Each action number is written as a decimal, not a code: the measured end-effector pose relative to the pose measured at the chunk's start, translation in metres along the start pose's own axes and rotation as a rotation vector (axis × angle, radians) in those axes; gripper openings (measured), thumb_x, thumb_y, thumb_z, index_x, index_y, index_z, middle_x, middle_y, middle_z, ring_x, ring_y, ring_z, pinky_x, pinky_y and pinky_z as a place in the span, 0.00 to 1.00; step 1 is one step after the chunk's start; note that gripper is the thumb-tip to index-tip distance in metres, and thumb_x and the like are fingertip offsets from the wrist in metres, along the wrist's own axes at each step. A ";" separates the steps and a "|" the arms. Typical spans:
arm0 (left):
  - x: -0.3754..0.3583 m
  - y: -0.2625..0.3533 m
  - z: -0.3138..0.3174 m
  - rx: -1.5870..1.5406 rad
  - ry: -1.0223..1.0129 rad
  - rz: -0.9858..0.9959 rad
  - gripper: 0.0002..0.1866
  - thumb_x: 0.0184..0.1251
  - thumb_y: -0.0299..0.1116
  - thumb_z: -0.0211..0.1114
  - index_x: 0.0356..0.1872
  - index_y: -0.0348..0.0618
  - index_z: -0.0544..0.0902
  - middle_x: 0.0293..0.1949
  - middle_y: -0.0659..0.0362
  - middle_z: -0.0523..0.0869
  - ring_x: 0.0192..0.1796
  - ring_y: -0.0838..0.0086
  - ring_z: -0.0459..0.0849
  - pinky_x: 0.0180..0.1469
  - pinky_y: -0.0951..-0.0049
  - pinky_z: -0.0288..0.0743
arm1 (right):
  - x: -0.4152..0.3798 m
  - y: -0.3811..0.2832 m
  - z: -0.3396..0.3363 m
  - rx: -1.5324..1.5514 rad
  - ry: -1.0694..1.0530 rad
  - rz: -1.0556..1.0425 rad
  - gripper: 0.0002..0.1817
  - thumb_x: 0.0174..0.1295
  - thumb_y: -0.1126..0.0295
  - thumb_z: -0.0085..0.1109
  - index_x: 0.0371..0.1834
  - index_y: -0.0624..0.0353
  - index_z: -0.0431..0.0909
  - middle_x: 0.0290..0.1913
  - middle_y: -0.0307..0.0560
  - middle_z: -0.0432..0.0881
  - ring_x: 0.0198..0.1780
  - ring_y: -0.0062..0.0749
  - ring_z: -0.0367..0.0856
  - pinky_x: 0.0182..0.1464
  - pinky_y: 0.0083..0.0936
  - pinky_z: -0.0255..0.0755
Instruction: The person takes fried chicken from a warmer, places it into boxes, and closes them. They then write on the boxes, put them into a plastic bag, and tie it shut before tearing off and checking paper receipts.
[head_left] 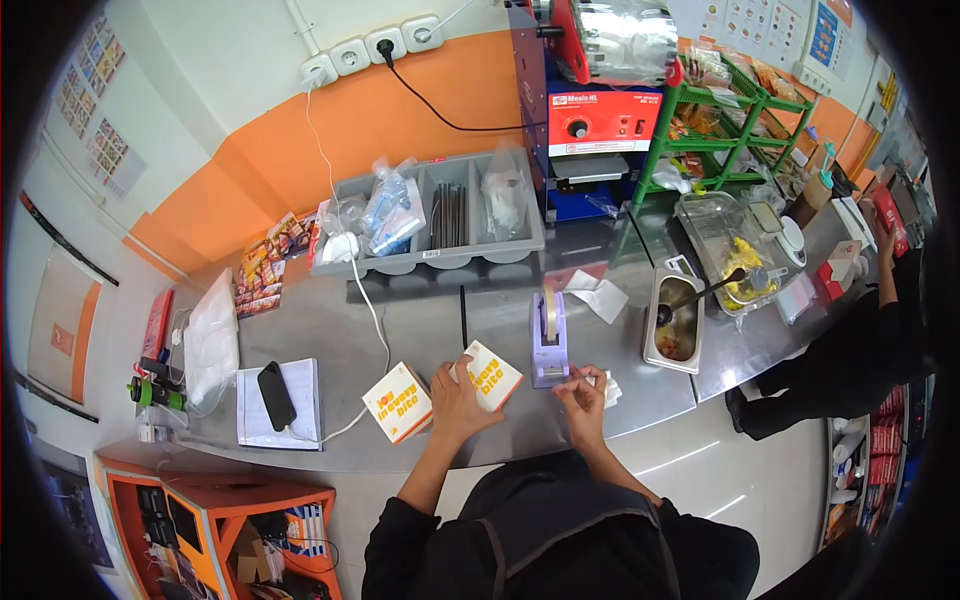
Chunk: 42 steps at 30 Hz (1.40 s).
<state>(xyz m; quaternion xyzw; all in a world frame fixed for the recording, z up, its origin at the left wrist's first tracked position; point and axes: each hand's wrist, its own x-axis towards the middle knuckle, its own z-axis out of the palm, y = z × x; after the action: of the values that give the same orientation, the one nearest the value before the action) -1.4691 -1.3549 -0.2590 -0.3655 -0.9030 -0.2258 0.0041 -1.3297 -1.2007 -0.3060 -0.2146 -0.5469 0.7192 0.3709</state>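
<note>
My left hand [459, 403] is closed around the edge of a white and orange food box [492, 376] with yellow "joy in every bite" lettering. A second box [398, 402] of the same print stands just left of that hand. A purple tape dispenser [549, 352] with a roll of tape sits on the steel counter to the right. My right hand [583, 403] is at the dispenser's near end, thumb and fingers pinched together. Whatever lies between those fingertips is too small to make out. White paper [611, 390] shows beside the right hand.
Behind stands a grey divided bin [440, 255]. A phone [276, 396] on a notebook [305, 425] trails a white cable on the left. To the right are a steel pan [655, 345] with a ladle [705, 291], a clear tub [705, 225], and a co-worker [850, 350].
</note>
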 end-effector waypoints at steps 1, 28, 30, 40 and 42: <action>0.001 0.001 0.001 0.034 -0.033 -0.021 0.51 0.25 0.45 0.79 0.57 0.43 0.62 0.51 0.39 0.68 0.52 0.47 0.68 0.57 0.54 0.63 | -0.001 0.001 0.000 0.002 0.003 0.000 0.05 0.58 0.82 0.59 0.25 0.63 0.78 0.53 0.39 0.55 0.64 0.35 0.65 0.54 0.26 0.68; -0.007 0.032 -0.057 -0.678 -0.204 -0.172 0.48 0.37 0.37 0.77 0.56 0.43 0.50 0.43 0.43 0.76 0.45 0.62 0.79 0.48 0.66 0.75 | -0.006 -0.042 0.033 -0.528 -0.364 0.035 0.13 0.55 0.63 0.69 0.26 0.62 0.79 0.41 0.40 0.63 0.42 0.22 0.68 0.34 0.17 0.70; -0.010 0.034 -0.067 -0.697 -0.156 -0.167 0.48 0.37 0.36 0.77 0.56 0.42 0.51 0.44 0.43 0.75 0.47 0.62 0.78 0.49 0.65 0.74 | -0.005 -0.053 0.033 -0.505 -0.385 0.073 0.13 0.54 0.63 0.70 0.25 0.62 0.79 0.40 0.40 0.63 0.42 0.23 0.67 0.36 0.18 0.69; -0.022 0.067 -0.130 -1.143 -0.610 0.048 0.48 0.41 0.28 0.74 0.61 0.51 0.50 0.47 0.54 0.75 0.50 0.69 0.72 0.59 0.69 0.60 | -0.003 -0.076 0.043 0.162 -0.310 -0.308 0.36 0.33 0.54 0.81 0.36 0.55 0.62 0.37 0.37 0.55 0.39 0.25 0.58 0.47 0.20 0.57; -0.021 0.069 -0.133 -1.166 -0.610 0.039 0.47 0.41 0.29 0.74 0.61 0.52 0.50 0.46 0.55 0.75 0.50 0.70 0.72 0.60 0.69 0.59 | 0.001 -0.076 0.036 0.181 -0.343 -0.313 0.38 0.38 0.61 0.81 0.41 0.56 0.57 0.37 0.39 0.55 0.38 0.24 0.59 0.44 0.20 0.58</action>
<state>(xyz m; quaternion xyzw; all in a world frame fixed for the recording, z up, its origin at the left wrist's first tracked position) -1.4294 -1.3798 -0.1155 -0.3716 -0.5866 -0.5641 -0.4468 -1.3332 -1.2133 -0.2225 0.0321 -0.5617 0.7250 0.3972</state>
